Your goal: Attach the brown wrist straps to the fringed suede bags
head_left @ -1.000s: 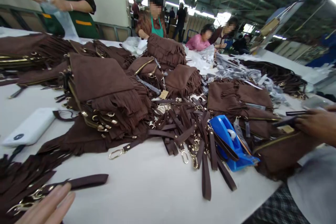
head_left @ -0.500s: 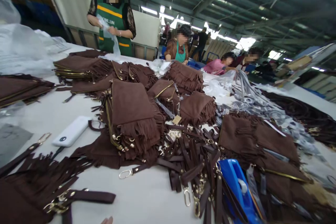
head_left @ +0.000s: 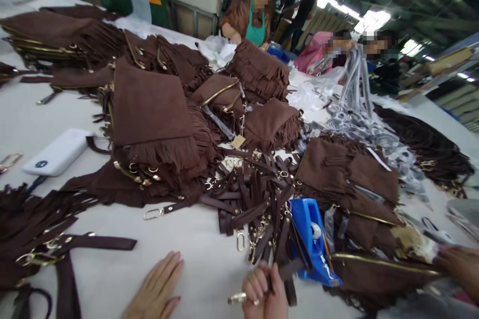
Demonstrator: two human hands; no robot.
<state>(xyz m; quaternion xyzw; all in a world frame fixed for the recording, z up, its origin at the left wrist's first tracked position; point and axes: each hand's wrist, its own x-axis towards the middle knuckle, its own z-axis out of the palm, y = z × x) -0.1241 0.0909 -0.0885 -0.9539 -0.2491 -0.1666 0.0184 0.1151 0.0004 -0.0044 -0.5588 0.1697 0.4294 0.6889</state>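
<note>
My left hand (head_left: 157, 286) lies flat on the white table (head_left: 202, 249) at the bottom, fingers stretched out, holding nothing. To its right, my right hand (head_left: 264, 291) is closed around a dark brown wrist strap (head_left: 291, 269); a gold clasp (head_left: 237, 299) pokes out on its left side. Just beyond is a heap of brown straps (head_left: 250, 199) with gold clasps. A blue tape dispenser (head_left: 310, 239) stands right of the heap. Behind to the left, fringed brown pouches (head_left: 149, 104) with gold zippers are stacked.
A white power bank (head_left: 58, 152) and fringed pouches (head_left: 33, 224) are at the left. More pouches (head_left: 325, 164) and plastic-wrapped straps (head_left: 359, 109) lie right. Another person's hand (head_left: 460, 264) reaches in at the right edge. People stand across the table.
Both my hands have come into view at the bottom, the right one now closed on a strap. The view has tilted down and shifted right. Another person's hand has appeared at the right edge.
</note>
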